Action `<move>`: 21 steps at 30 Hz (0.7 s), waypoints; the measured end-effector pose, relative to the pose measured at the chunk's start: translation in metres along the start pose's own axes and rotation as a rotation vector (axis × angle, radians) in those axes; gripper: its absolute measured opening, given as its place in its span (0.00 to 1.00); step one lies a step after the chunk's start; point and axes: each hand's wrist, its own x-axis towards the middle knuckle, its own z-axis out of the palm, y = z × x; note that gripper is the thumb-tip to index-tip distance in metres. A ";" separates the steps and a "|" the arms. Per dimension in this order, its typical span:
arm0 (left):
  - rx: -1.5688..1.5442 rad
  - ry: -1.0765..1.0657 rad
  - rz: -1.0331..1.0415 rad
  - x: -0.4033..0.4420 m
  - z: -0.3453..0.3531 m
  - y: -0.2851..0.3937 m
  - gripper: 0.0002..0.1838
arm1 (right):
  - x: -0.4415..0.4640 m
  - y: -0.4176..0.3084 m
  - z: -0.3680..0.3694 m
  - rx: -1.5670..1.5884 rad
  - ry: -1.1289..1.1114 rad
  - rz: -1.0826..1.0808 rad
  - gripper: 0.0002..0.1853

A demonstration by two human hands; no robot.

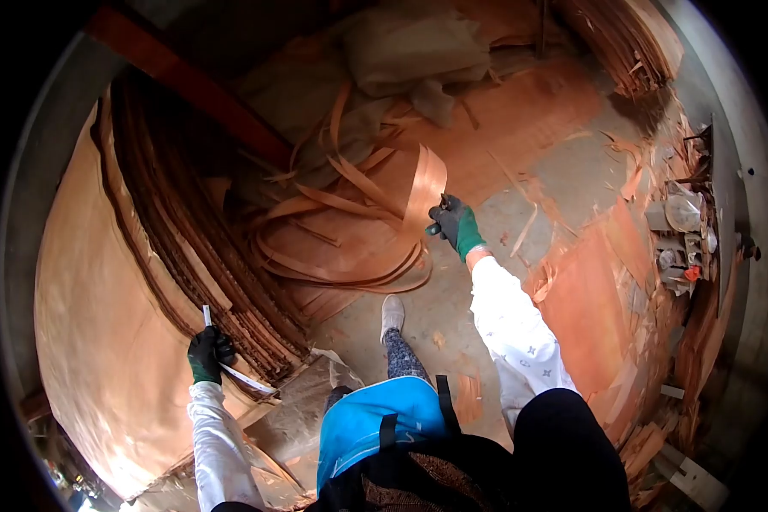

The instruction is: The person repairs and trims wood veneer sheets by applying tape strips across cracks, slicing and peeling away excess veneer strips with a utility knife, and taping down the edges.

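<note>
Holding veneer (425, 183): right fingers (436, 229); strip (249, 379): left fingers (224, 343).

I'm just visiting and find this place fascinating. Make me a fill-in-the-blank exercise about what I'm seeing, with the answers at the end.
1. The right hand holds a thin orange-brown strip and wears a dark glove with a ____ cuff.
2. The left hand holds a narrow flat strip coloured ____.
3. The tall stack of thin brown sheets stands on the person's ____ side.

Missing words: green; white; left.
</note>
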 end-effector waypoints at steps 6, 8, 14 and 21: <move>-0.019 0.045 -0.026 -0.007 0.011 0.004 0.10 | -0.013 -0.022 0.000 -0.056 0.146 -0.065 0.22; 0.003 0.032 -0.004 -0.007 0.010 0.003 0.10 | -0.028 -0.034 0.000 -0.022 0.203 -0.093 0.23; -0.073 -0.117 -0.031 0.002 -0.001 0.000 0.12 | -0.065 -0.058 -0.008 0.169 0.151 -0.070 0.19; -0.126 -0.317 0.006 -0.001 -0.006 -0.001 0.16 | -0.199 -0.098 -0.027 0.516 0.222 -0.361 0.06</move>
